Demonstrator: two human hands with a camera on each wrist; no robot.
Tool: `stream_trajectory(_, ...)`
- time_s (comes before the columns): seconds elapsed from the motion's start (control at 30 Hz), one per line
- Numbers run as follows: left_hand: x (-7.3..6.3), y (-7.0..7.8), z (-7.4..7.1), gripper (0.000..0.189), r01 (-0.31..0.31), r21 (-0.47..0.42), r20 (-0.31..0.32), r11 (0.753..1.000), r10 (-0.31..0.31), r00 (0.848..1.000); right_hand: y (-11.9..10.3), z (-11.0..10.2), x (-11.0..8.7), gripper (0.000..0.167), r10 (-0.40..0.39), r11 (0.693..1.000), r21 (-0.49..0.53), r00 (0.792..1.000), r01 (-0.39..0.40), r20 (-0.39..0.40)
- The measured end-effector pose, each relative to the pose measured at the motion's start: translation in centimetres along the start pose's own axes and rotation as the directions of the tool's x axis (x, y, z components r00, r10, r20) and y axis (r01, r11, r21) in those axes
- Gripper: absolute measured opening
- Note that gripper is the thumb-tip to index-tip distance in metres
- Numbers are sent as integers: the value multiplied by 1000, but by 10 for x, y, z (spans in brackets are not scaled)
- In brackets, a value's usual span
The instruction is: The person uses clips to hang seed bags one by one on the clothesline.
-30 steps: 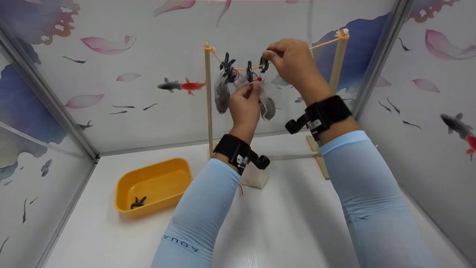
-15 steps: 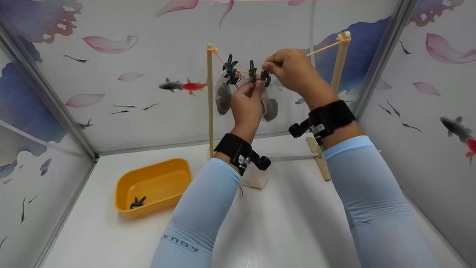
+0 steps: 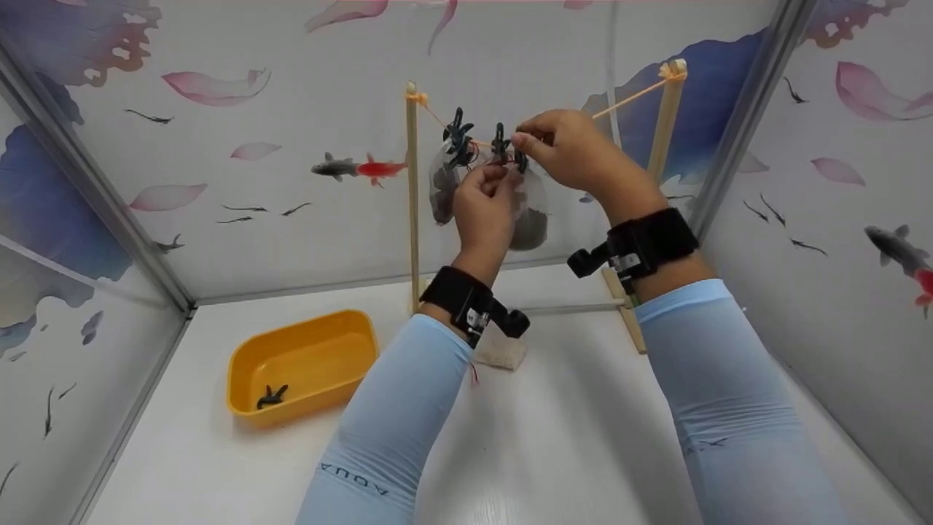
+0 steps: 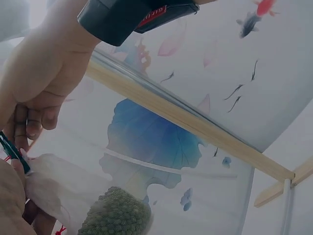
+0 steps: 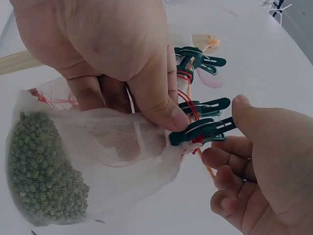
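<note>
In the head view my left hand (image 3: 485, 211) pinches the neck of a white mesh bag (image 3: 532, 230); the right wrist view shows green beads or beans in this bag (image 5: 44, 166). My right hand (image 3: 568, 146) holds a dark green spring clip (image 3: 520, 160) by its handles, thumb against one handle. The clip's jaws (image 5: 188, 134) sit at the bag's gathered top, beside the orange cord (image 3: 481, 144). Another clip (image 3: 499, 142) stands on the cord just left of it. Further left, clips (image 3: 458, 138) hold a second filled bag (image 3: 442, 193).
Two wooden posts (image 3: 412, 189) carry the cord, the right post (image 3: 662, 131) standing farther out. A yellow bin (image 3: 240, 379) at left contains one dark clip (image 3: 272, 396). Below the cord, a pale bag (image 3: 503, 353) lies on the white table (image 3: 539, 452), partly hidden by my left wrist.
My right hand has moved down with the clip, from the cord to the bag's top. The cord's middle sags slightly lower. My left hand stays nearly in place as the bag turns broader to view.
</note>
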State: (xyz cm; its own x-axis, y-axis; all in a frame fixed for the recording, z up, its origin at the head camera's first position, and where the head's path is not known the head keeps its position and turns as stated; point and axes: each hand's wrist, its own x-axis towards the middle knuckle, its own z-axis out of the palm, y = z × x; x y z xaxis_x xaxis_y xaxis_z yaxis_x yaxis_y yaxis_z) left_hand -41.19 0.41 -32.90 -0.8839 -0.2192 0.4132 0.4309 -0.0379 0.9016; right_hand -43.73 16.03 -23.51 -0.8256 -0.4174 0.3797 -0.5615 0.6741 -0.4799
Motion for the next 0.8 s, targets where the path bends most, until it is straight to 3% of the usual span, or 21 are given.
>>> stream_trajectory(0.17,-7,-5,-7,19,-31,140,14,990,29,999,2,8,-7,51,6,1000,10,999,-6,-45)
stream_trajectory(0.3,-26,-11,-17,25,-112,233,32,966,108,994,9,18,-17,48,-31,999,17,987,34,-157)
stream_trajectory(0.37,-39,-15,-25,24,-169,251,41,953,164,986,15,23,-23,44,-67,996,32,964,78,-256)
stream_trajectory(0.5,-61,-27,-48,16,-245,311,56,918,240,969,25,33,-41,34,-99,988,66,898,141,-429)
stream_trajectory(0.57,-68,-35,-65,13,-242,356,62,903,235,970,29,40,-52,31,-80,987,84,880,135,-468)
stream_trajectory(0.63,-72,-44,-85,11,-216,394,68,894,206,976,34,48,-62,30,-54,987,108,880,118,-472)
stream_trajectory(0.8,-76,-57,-146,11,-96,438,84,894,66,994,47,74,-83,29,-2,984,162,910,76,-415)
